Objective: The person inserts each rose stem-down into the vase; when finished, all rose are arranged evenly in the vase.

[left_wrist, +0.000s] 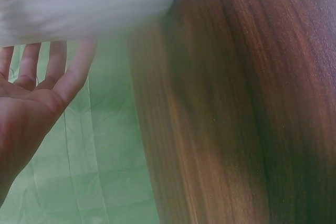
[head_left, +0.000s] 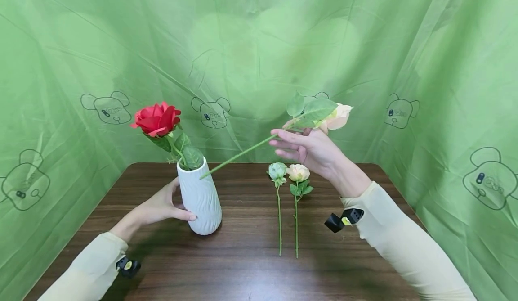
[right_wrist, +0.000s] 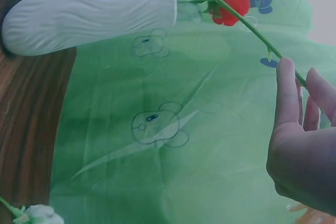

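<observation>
A white ribbed vase (head_left: pixel 202 204) stands on the table with a slight lean, and a red rose (head_left: pixel 158 119) rises from its mouth. My left hand (head_left: pixel 162 205) grips the vase from the left, thumb across the front and fingers behind. With my right hand (head_left: pixel 311 150) I pinch the green stem of a pale pink rose (head_left: pixel 339 117). Its bloom and leaves point up and right, while the stem's lower end slants toward the vase rim. In the right wrist view this stem (right_wrist: pixel 247 24) crosses before the red rose, its end outside the vase mouth.
Right of the vase, a pale green flower (head_left: pixel 277 172) and a cream flower (head_left: pixel 298 173) lie side by side on the brown wooden table (head_left: pixel 243 274), stems toward me. A green curtain (head_left: pixel 251 67) with bear drawings surrounds the table's back and sides.
</observation>
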A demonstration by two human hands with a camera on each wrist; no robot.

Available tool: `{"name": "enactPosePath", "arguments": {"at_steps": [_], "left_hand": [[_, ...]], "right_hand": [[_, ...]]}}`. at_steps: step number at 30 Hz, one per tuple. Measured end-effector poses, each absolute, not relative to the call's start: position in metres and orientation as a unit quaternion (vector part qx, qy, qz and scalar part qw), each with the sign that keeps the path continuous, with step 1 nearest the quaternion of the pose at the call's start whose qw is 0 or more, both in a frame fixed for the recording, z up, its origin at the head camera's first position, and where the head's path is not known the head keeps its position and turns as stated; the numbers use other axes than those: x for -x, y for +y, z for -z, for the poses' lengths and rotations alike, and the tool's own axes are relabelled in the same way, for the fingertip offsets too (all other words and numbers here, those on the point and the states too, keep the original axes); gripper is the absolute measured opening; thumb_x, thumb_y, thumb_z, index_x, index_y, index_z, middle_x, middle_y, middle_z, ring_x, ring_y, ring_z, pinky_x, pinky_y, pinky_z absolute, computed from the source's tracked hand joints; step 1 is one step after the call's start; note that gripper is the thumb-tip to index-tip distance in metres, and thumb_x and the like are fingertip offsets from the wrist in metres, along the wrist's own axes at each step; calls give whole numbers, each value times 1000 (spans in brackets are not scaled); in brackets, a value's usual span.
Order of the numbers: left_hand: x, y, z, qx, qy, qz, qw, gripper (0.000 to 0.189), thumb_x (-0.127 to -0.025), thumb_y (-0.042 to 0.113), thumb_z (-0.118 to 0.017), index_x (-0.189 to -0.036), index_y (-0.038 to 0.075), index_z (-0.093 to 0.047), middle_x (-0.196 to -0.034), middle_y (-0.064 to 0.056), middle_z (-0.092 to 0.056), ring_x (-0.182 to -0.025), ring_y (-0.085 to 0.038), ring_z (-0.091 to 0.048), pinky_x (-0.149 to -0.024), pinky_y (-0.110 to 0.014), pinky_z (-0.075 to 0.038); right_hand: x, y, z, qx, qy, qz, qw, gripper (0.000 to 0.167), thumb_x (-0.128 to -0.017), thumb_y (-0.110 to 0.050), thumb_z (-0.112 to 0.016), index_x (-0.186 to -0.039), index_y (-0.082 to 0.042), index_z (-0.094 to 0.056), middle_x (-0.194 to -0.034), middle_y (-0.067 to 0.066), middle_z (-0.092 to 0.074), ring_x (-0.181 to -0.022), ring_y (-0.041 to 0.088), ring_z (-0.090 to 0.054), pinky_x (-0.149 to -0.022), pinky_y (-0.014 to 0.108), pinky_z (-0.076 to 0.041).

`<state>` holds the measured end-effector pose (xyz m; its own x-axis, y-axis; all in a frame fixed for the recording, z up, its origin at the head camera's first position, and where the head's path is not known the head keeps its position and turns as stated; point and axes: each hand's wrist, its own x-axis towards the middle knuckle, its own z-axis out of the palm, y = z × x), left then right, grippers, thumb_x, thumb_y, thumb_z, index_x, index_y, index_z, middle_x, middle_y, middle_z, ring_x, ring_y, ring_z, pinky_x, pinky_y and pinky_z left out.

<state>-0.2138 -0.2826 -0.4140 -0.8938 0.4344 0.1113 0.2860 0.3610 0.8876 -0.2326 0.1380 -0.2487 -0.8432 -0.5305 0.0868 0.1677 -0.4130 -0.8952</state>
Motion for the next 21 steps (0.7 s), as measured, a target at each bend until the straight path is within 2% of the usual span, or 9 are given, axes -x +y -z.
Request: {"name": "enactPosePath", "arguments": {"at_steps": [4,10,21], "left_hand": [[214,-283,412,-220,830,-508,63,98,-69,15,-95,-147,8,-35,-135,-13,-53,-126,-33,-49,-94,-39,-55],[215,-282,413,-214,818,-528,77,98,-70,12,-95,-147,7,-34,-136,-16,-51,-126,-35,-50,-93,-46,-56],[213,-282,414,-209,822,-524,75,100,-70,13,-95,-148,6,-33,-137,-17,-49,-127,-36,-48,-92,-47,-56]], "right_hand": [[233,132,241,192,494,822,207,17,-93,-6,-74,-109,2,-73,-111,17,-72,-97,24,-73,-86,36,-59],[237,124,236,214,497,819,190,13,-96,-2,-68,-107,2,-73,-113,17,-72,-99,25,-72,-87,38,-59],[242,112,233,236,490,818,188,15,-97,3,-64,-108,0,-74,-112,17,-72,-99,26,-72,-90,42,-58]]}}
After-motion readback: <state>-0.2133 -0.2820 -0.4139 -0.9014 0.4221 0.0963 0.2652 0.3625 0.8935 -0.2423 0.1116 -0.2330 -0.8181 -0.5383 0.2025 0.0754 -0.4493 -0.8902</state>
